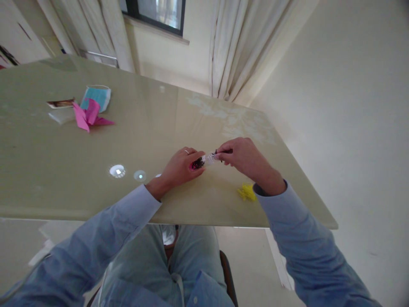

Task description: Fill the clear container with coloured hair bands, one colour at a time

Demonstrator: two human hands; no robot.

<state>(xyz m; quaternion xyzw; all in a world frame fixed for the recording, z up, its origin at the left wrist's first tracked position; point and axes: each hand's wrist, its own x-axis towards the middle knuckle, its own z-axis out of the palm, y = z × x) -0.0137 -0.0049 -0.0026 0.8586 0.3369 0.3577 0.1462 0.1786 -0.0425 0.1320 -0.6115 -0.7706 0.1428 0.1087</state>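
My left hand (183,167) is closed around a small clear bottle (210,158) lying on its side, its neck pointing right. Dark bits with some pink show inside the bottle's wider end, between my thumb and fingers. At the bottle's mouth, my right hand (241,156) pinches small thin dark pieces (221,156); what exactly they are is too small to tell. A little heap of thin yellow pieces (246,192) lies on the table beside my right wrist, partly hidden by the sleeve.
On the glossy table (153,111), a pink folded-paper figure (90,116) lies against a blue face mask (97,97), with a small printed card (60,103) beside them. The table's right edge runs close to a wall (351,106). Curtains (236,47) hang behind the far edge.
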